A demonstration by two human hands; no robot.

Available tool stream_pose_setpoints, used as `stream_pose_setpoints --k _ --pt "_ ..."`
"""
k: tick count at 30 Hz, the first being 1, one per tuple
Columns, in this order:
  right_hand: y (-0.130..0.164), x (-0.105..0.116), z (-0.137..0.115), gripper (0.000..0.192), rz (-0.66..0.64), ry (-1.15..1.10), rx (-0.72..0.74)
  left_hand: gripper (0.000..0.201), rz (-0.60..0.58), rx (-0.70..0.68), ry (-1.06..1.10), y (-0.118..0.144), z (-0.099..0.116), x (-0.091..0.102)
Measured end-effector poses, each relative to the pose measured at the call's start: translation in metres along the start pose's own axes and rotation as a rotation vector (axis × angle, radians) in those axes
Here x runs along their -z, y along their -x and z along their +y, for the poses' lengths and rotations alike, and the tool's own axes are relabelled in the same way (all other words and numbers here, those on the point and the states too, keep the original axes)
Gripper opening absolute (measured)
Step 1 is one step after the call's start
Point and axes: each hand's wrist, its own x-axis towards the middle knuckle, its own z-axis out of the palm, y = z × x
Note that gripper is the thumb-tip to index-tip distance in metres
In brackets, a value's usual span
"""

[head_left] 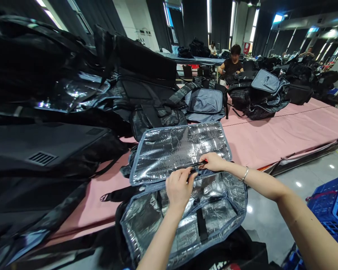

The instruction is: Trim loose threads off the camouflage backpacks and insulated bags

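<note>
where the fingers of the right hand (214, 162) pinch shut on a thin dark tool with a red tip (198, 164), the left hand (179, 186) curls closed just beside it, gripping the tool's other end at the hinge of the bag. both hands rest over an open insulated bag with crinkled silver foil lining and grey-blue fabric trim (183, 221), lying at the near edge of the pink cloth-covered tabletop (270, 138). its flat rectangular lid (177, 150) is folded back, quilted and shiny. a metal bracelet (245, 174) circles the right wrist. heaps of black fabric bags (59, 123) crowd the left; a blue plastic lattice crate (331, 202) stands on the glossy floor to the right.
</note>
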Motion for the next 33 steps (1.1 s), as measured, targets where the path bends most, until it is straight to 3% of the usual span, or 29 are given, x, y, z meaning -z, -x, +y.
stream_pose_setpoints --k 9,13,18,22,28,33 --pt "0.006 -0.003 0.001 0.011 0.069 0.019 0.029 0.021 0.055 -0.014 -0.018 0.010 0.001 -0.015" --pt "0.017 0.002 -0.002 0.028 0.177 0.033 0.103 0.018 0.043 -0.017 -0.025 0.010 0.000 -0.016" --pt "0.035 0.007 0.008 0.009 0.301 0.314 0.378 0.016 0.034 -0.016 -0.005 0.006 0.001 -0.014" --pt "0.040 0.004 0.012 0.014 0.426 0.572 0.559 0.014 0.036 -0.020 0.017 0.005 0.002 -0.013" --pt "0.036 0.000 0.002 0.026 0.434 0.707 0.585 0.015 0.057 -0.042 0.042 0.005 0.002 -0.014" --pt "0.037 -0.001 0.001 0.020 0.452 0.537 0.493 0.017 0.076 -0.105 0.104 0.008 0.003 -0.007"
